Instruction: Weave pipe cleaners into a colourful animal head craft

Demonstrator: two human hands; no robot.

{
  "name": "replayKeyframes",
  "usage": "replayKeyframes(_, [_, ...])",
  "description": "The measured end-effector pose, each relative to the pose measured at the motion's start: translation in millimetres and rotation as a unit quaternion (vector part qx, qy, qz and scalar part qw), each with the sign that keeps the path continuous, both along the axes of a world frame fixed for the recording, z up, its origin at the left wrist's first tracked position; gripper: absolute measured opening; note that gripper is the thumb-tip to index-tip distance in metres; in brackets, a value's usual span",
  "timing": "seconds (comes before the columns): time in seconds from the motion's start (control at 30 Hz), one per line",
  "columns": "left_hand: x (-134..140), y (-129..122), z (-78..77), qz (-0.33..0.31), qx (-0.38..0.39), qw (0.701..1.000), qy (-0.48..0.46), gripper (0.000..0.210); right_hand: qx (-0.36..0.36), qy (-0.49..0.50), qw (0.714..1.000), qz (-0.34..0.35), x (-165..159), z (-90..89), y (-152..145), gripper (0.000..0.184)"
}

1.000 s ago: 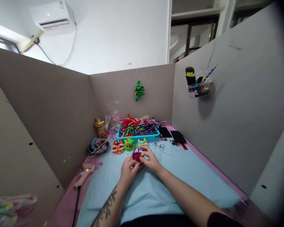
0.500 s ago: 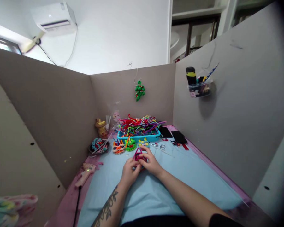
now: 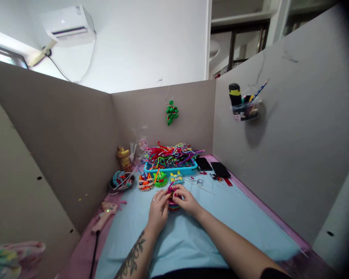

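Note:
Between my hands sits a small magenta pipe-cleaner figure [image 3: 173,206] with a band of several colours at its lower edge. My left hand [image 3: 159,208] grips its left side, fingers bent over the top. From the right, my right hand [image 3: 186,201] pinches at its upper part with thumb and forefinger. Much of the figure is covered by my fingers. Just beyond stand three finished-looking pipe-cleaner animals: an orange and white one [image 3: 145,183], a green one [image 3: 160,179] and a blue and yellow one [image 3: 176,178].
A blue tray [image 3: 171,171] heaped with coloured pipe cleaners [image 3: 174,155] stands at the back. Scissors [image 3: 197,181] and two black phones [image 3: 220,169] lie right. Left are a dark bowl [image 3: 122,188] and a pink glue gun [image 3: 104,219] with a cord. Grey partitions [image 3: 163,91] enclose the table.
My left hand has shifted up over the figure, its fingers now stretched across the top. The right fingers have drawn in closer, and the striped lower edge shows more.

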State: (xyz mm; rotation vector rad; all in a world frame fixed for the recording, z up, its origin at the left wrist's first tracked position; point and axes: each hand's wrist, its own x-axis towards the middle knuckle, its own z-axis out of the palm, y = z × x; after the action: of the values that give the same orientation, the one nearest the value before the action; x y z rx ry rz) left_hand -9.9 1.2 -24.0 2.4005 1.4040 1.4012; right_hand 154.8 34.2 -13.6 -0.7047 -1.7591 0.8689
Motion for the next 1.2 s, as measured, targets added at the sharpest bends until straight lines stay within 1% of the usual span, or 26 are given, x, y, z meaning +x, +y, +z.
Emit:
replayKeyframes(0.03, [0, 0, -0.9, -0.017, -0.012, 1.000, -0.004, 0.031, 0.000, 0.007, 1.000, -0.010, 0, -1.0, 1, 0.017])
replayKeyframes(0.1, [2, 1, -2.5, -0.030, -0.035, 0.999, -0.017, 0.032, 0.002, 0.035, 0.999, -0.038, -1, -3.4, 2, 0.016])
replayKeyframes(0.2, [3, 0, -4.2, -0.025, -0.045, 0.998, -0.028, 0.032, 0.007, 0.083, 0.994, -0.067, -3, -7.1, 6, 0.018])
replayKeyframes(0.3, [4, -1, -4.5, -0.020, -0.041, 0.999, -0.018, 0.032, 0.008, 0.089, 0.993, -0.082, -4, -9.2, 8, 0.014])
replayKeyframes(0.43, [5, -3, -3.7, -0.015, -0.039, 0.999, -0.007, 0.030, 0.010, 0.093, 0.991, -0.095, -5, -10.3, 9, 0.007])
replayKeyframes(0.57, [6, -3, -2.7, -0.013, -0.041, 0.999, -0.006, 0.028, 0.001, 0.127, 0.988, -0.085, -5, -9.8, 8, 0.003])
replayKeyframes(0.7, [7, -5, -2.0, -0.016, -0.052, 0.998, -0.021, 0.028, -0.011, 0.186, 0.980, -0.072, -2, -4.4, 5, 0.017])
replayKeyframes(0.77, [7, -6, -1.5, -0.017, -0.059, 0.998, -0.033, 0.029, -0.015, 0.208, 0.975, -0.080, 2, -1.2, 3, 0.023])
replayKeyframes(0.87, [7, -8, -0.2, -0.022, -0.064, 0.997, -0.042, 0.029, -0.024, 0.217, 0.971, -0.101, 9, 0.3, 3, 0.025])
replayKeyframes(0.97, [6, -10, 1.3, -0.020, -0.076, 0.996, -0.032, 0.026, -0.059, 0.227, 0.962, -0.140, 17, -1.1, 6, 0.020])
replayKeyframes(1.07, [4, -10, 1.5, -0.017, -0.096, 0.995, -0.016, 0.027, -0.142, 0.223, 0.949, -0.175, 23, 2.3, 13, 0.015])
replayKeyframes(1.13, [3, -10, 0.2, -0.007, -0.091, 0.996, -0.012, 0.025, -0.197, 0.196, 0.946, -0.168, 27, 8.9, 22, 0.015])
replayKeyframes(1.2, [2, -8, -2.0, 0.013, -0.076, 0.997, -0.014, 0.023, -0.216, 0.149, 0.953, -0.148, 30, 16.0, 35, 0.015])
